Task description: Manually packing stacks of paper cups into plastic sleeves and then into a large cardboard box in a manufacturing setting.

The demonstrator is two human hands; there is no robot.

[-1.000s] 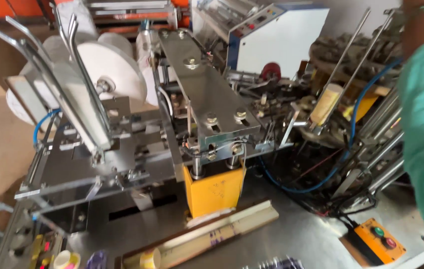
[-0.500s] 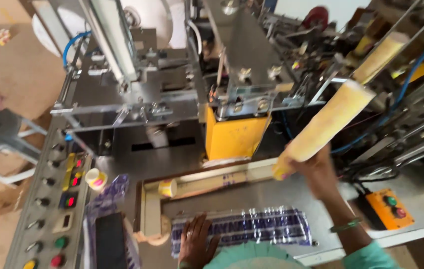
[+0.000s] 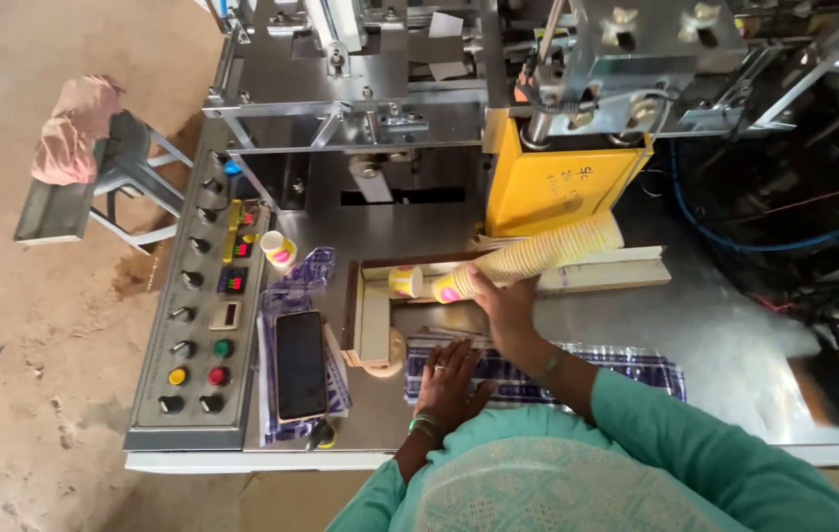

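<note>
My right hand [image 3: 500,313] covers the near side of the cup stack [image 3: 538,258], so I can't see how its fingers wrap it. Left of the stack, the lone cup [image 3: 404,282] shows too small to read its pattern. My left hand [image 3: 447,382] hides part of the patterned sheet [image 3: 626,363] below the stack.

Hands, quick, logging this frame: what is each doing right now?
Left hand: open, flat on the plastic sheet.
Right hand: closed on the stack of paper cups.
</note>
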